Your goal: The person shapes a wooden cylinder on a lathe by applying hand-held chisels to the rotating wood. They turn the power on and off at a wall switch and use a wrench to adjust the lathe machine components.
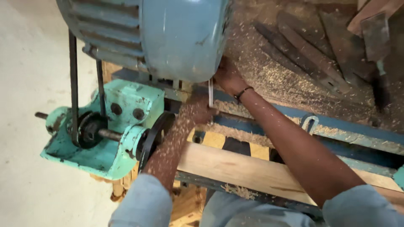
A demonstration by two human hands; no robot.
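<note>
Both hands, left hand and right hand, grip a thin metal tool, fingers half-hidden under the blue motor.

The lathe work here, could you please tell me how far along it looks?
Done: much cutting, judging by the sawdust over the bed and the forearms. In hand: the right hand holds a thin metal tool under the blue motor; the left hand is beside it. Left: the chisels lie untouched; I cannot see a workpiece.

Soft even daylight, pale floor washed out, slight overall blur.
</note>
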